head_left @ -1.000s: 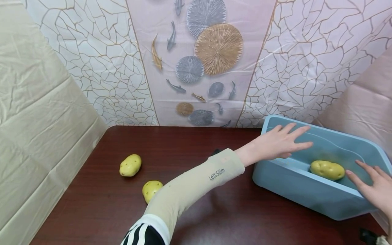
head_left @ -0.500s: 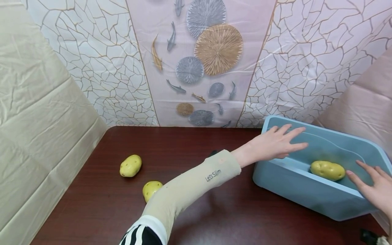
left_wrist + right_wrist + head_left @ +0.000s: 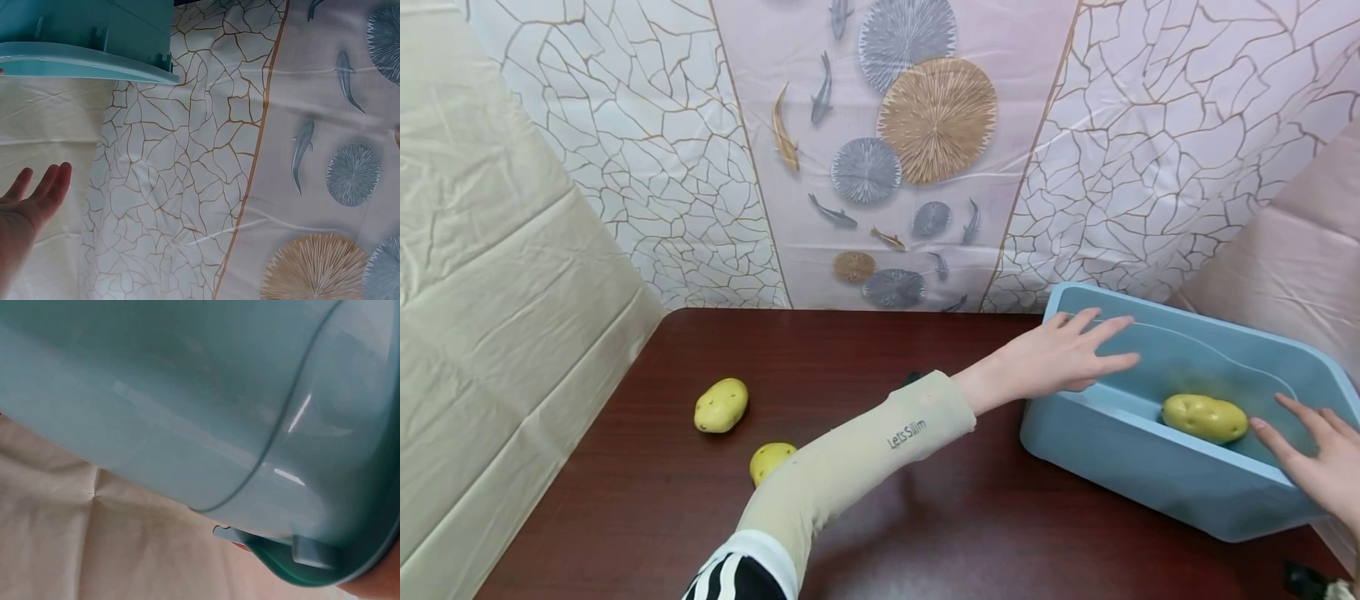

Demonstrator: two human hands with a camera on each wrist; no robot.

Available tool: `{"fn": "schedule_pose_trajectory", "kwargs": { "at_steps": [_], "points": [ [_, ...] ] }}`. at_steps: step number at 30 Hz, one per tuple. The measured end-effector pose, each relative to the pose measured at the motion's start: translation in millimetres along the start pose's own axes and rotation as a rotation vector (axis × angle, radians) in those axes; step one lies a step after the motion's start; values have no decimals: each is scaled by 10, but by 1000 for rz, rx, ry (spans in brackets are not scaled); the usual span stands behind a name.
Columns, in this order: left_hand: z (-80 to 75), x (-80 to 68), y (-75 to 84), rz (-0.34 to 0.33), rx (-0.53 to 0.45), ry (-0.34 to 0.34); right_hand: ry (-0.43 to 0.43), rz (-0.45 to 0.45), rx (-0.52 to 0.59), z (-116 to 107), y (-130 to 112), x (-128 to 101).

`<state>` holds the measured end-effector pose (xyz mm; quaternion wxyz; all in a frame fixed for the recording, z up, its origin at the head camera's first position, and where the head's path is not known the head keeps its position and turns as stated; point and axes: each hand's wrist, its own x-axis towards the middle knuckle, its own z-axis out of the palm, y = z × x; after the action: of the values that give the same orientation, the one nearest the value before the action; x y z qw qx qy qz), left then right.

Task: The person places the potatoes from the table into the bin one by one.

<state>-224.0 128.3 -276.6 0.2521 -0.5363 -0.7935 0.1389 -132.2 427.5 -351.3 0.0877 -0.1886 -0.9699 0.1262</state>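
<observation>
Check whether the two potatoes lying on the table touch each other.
Apart. The head view shows bare tabletop between the left potato and the nearer potato, which the sleeve partly hides.

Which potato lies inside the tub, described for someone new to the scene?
At the right end of the dark wooden table stands a light blue plastic tub. The potato lies on its floor, between the two hands. The other two potatoes lie on bare wood at the left.

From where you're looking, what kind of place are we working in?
Probably a staged tabletop set, not a real kitchen: a dark wooden table is closed in by patterned plastic sheets hung as walls. On it stand a blue plastic tub and loose potatoes.
</observation>
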Motion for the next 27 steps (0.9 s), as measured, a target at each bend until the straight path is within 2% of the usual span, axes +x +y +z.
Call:
{"fn": "schedule_pose_trajectory", "kwargs": {
  "at_steps": [5, 14, 21, 27],
  "points": [
    [-1, -48, 11, 2, 0, 22, 10, -7, 11, 11, 13, 10],
    [18, -157, 29, 5, -10, 6, 11, -16, 10, 9, 14, 4],
    [54, -242, 43, 2, 23, 47, 13, -19, 15, 2, 3, -7],
    [79, -329, 51, -8, 3, 14, 10, -18, 19, 5, -5, -1]
  ]
}}
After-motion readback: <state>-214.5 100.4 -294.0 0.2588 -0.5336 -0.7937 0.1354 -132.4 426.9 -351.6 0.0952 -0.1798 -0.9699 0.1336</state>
